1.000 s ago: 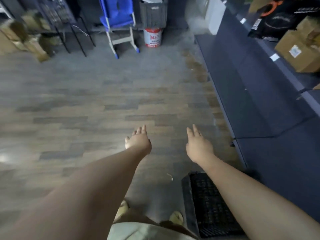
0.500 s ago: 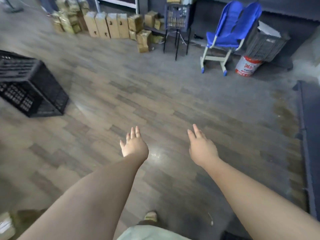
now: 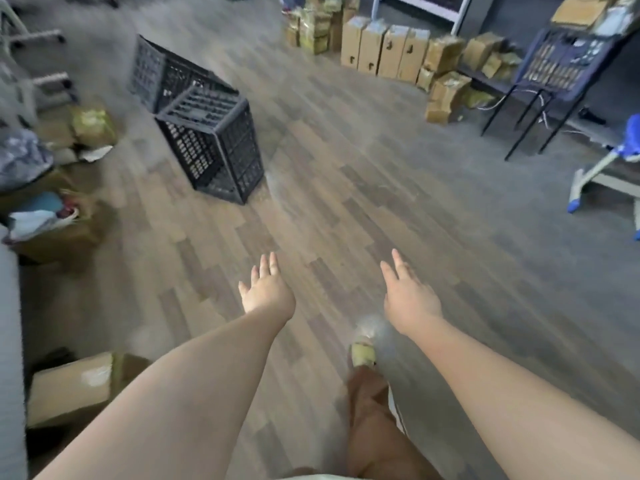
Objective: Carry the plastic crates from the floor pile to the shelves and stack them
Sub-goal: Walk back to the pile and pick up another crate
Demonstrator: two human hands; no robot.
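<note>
- Black lattice-walled plastic crate, nearer one [image 3: 211, 147]: on the wood-plank floor [image 3: 346, 188], upper left of centre, turned on its side or upside down so that a slotted panel faces up; one corner points toward the person.
- Second black lattice plastic crate [image 3: 157, 72]: directly behind the first and touching or overlapping it, farther from the person; whether it leans on the first I cannot tell.
- Left hand [image 3: 267, 293]: stretched forward, fingers straight and together, holding nothing; well short of the nearer crate, which lies ahead and to its left.
- Right hand [image 3: 410, 297]: stretched forward beside the left, fingers straight and slightly spread, holding nothing; well apart from both crates.
- Ground between hands and crates: bare floor planks, nothing lying across them.
- Foot in a pale yellow shoe [image 3: 362, 353]: on the floor below and between the two hands.
- Brown cardboard box with pale tape [image 3: 69, 389]: on the floor at lower left, beside the left forearm.
- Open brown carton of cloth and oddments [image 3: 45, 216]: at the left edge, left of the nearer crate.
- Row of upright tan cardboard boxes [image 3: 384, 50]: along the far wall, well beyond the crates.
- Dark blue basket on a black metal-legged stand [image 3: 561, 64]: upper right.
- Blue and white folding frame [image 3: 609, 168]: right edge, partly cut off.
</note>
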